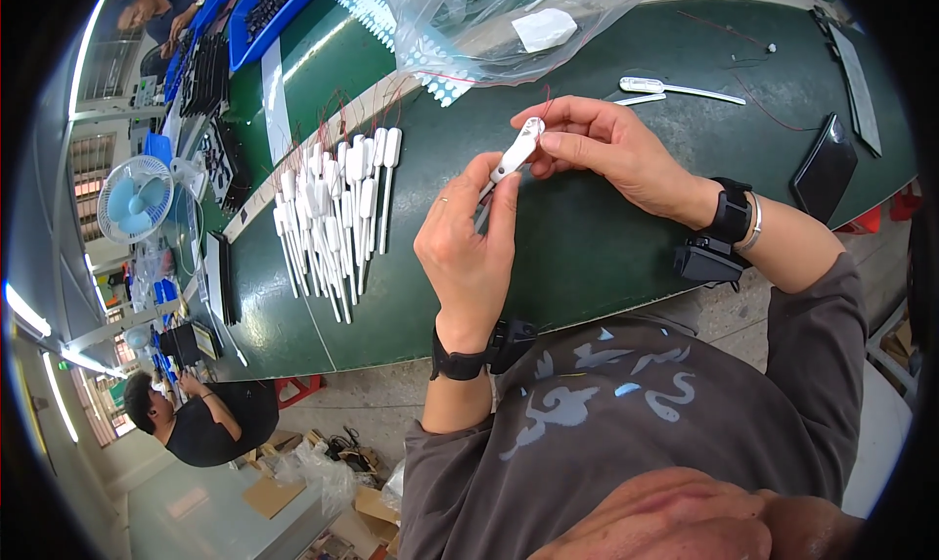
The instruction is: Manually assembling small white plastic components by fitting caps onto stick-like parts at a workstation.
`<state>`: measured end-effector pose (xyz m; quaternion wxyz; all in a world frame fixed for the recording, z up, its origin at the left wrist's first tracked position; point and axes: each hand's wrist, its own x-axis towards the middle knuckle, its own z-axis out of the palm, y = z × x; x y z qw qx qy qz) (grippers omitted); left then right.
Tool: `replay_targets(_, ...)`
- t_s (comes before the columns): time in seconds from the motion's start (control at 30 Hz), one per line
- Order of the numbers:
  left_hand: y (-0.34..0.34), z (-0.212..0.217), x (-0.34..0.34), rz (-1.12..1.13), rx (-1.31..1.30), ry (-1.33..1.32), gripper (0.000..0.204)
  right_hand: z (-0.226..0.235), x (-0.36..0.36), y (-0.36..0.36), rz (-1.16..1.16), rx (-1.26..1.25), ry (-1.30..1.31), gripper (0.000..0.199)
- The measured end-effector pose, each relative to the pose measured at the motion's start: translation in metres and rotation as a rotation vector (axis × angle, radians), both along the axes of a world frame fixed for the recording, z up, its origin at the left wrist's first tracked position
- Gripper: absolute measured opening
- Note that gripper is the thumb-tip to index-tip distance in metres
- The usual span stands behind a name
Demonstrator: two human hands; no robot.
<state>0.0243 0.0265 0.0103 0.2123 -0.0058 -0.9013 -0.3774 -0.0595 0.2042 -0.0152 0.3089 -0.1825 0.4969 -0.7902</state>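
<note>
A white wand-shaped plastic part (518,156), with a rounded wide end and a thin stem, is held above the green table. My left hand (462,232) pinches it between thumb and fingers near the stem. At the wide end, my right hand (621,154) has its thumb and fingertips closed on the same part, where a thin red wire rises. To the left lies a bunch of similar white parts (333,193), their stems toward me and red wires at their far ends. Beyond my right hand, a loose white part (641,85) rests on the table beside another white strip.
A clear plastic bag (440,32) with white paper (544,30) lies at the far side, near a dotted sheet (445,89). A black phone (825,169) sits at the right edge. Farther left are a blue tray (240,46), a fan (135,200) and other people.
</note>
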Motion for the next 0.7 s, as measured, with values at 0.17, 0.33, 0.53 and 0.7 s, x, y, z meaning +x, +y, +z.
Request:
replay_targets(0.17,-0.004,0.000,-0.001,-0.033,0.005,0.014,0.017,-0.001,-0.001,0.001,0.009,0.017,0.006,0.030)
replay_targets(0.33,-0.007,0.001,0.002,-0.036,-0.006,-0.010,0.017,-0.001,0.000,0.000,0.018,0.051,0.034,0.030)
replay_targets(0.53,-0.011,0.005,0.005,-0.050,-0.095,0.004,0.019,-0.001,-0.001,0.002,0.043,0.034,-0.014,0.031)
replay_targets(0.7,-0.011,0.006,0.005,-0.082,-0.144,0.019,0.021,-0.002,-0.002,0.004,0.041,0.063,-0.098,0.034)
